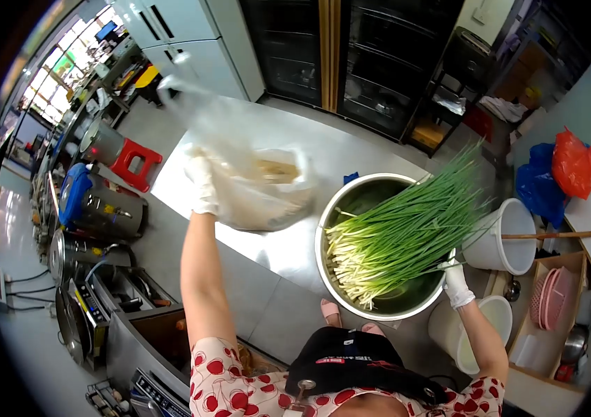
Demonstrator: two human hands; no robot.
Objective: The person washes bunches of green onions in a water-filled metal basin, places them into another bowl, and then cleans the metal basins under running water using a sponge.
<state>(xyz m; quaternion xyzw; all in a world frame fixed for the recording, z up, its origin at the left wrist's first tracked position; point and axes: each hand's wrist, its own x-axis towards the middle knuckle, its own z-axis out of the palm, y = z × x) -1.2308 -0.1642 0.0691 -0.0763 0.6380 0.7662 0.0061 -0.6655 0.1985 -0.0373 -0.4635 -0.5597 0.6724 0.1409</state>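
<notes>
One gloved left hand is closed on the left edge of a bag, which sits on the surface. Right of it, scallions fill a bowl; the gloved right hand is partly curled against its near right rim.

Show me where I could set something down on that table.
The table is bare beyond the plastic bag, toward the dark cabinets, and in a strip on the bag's near side. It's crowded beside the bowl, with white buckets close by.
</notes>
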